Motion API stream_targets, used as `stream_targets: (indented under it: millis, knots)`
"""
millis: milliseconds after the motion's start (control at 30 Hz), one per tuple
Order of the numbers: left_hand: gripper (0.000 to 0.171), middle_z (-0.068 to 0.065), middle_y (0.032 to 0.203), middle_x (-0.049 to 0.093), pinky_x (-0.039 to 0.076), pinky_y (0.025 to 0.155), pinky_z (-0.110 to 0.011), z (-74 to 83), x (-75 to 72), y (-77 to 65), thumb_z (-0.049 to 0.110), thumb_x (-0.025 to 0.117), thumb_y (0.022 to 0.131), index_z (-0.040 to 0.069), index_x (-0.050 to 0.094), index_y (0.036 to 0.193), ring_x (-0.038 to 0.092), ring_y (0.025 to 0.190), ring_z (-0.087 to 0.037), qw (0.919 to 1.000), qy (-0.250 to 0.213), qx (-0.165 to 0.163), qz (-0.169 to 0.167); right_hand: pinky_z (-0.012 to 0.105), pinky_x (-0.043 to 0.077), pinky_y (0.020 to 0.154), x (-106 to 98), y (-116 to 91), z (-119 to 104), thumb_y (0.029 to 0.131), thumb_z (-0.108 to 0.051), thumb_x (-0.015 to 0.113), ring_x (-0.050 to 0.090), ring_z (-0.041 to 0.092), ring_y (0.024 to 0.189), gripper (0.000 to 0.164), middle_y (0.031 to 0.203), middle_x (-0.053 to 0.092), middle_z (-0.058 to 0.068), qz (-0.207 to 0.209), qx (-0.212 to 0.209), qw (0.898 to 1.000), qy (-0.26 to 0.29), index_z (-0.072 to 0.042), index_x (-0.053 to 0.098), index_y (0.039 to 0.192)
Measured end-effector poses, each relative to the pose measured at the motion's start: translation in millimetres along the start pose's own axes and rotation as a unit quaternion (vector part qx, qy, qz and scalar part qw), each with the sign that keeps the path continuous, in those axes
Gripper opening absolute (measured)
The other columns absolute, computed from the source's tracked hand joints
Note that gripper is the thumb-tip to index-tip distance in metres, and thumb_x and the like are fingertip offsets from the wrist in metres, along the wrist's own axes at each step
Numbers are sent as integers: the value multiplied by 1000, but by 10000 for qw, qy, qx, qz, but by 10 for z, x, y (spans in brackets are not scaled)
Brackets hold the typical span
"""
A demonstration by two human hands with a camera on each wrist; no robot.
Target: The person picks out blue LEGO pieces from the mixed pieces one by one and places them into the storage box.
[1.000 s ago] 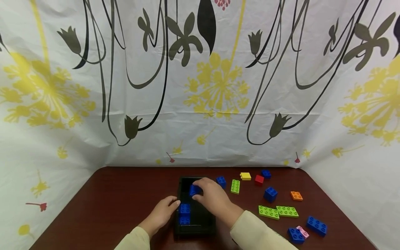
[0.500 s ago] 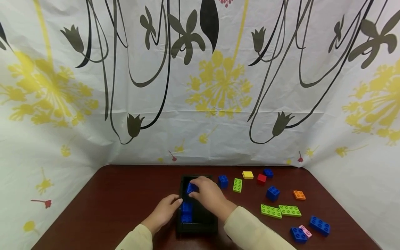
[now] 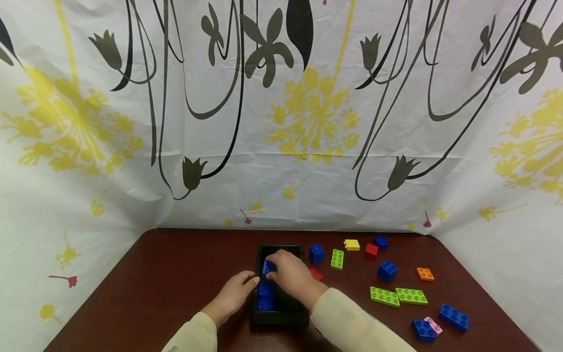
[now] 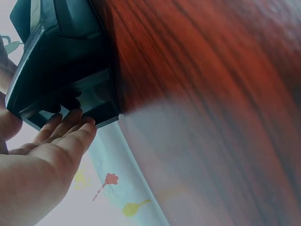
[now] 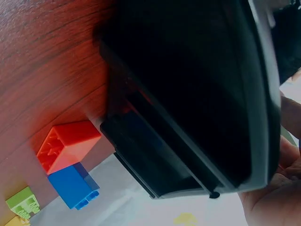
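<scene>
A black plastic bin (image 3: 281, 320) stands on the table. My left hand (image 3: 233, 297) holds its left side, thumb at the rim; in the left wrist view the fingers (image 4: 70, 134) lie against the outer wall. My right hand (image 3: 296, 277) reaches over the bin and pinches a blue toy brick (image 3: 267, 267) near the far left inside corner, partly hidden by the fingers. Two blue bricks, one (image 3: 265, 289) behind the other (image 3: 265, 305), sit along the bin's left wall. In the right wrist view the bin's wall (image 5: 188, 70) hides most of the right hand.
Right beside the bin lies a red brick (image 3: 315, 274), partly hidden by my right hand. Beyond it are a blue brick (image 3: 316, 253), a green brick (image 3: 337, 259), a yellow one (image 3: 352, 245) and several more bricks. A patterned cloth (image 3: 281, 195) hangs behind the table.
My right hand has moved slightly left with the blue brick, toward the bin's left wall. More of the red brick beside the bin shows. The left hand keeps its hold.
</scene>
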State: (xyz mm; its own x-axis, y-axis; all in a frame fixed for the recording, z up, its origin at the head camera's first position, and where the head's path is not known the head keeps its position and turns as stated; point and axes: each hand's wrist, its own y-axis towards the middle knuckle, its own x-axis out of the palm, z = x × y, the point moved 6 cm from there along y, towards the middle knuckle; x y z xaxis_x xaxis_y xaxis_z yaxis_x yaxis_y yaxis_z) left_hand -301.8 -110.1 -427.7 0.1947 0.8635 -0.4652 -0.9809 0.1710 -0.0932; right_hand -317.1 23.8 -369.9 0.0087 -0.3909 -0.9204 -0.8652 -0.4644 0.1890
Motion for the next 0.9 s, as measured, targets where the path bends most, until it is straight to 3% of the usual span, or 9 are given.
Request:
stream_targets:
  millis: [533,900]
  knots:
    - [48,-28,134,50,42,97,-59,26,4,-9,28,47,103,-10,49,132,47,124,-43,9999,-85,140,-7,38,54,88,89,87,19,86,-18,74,63,23,105,36,114,65,12,-302,215,9992,-139,-4,67,118]
    - [50,-29,137,47,41,98,-59,4,-6,0,29,48,102,-10,48,133,44,127,-44,10000,-72,30,-12,38,53,89,167,131,27,85,-17,75,62,25,108,36,115,65,12,-465,273,9983,-212,-4,67,118]
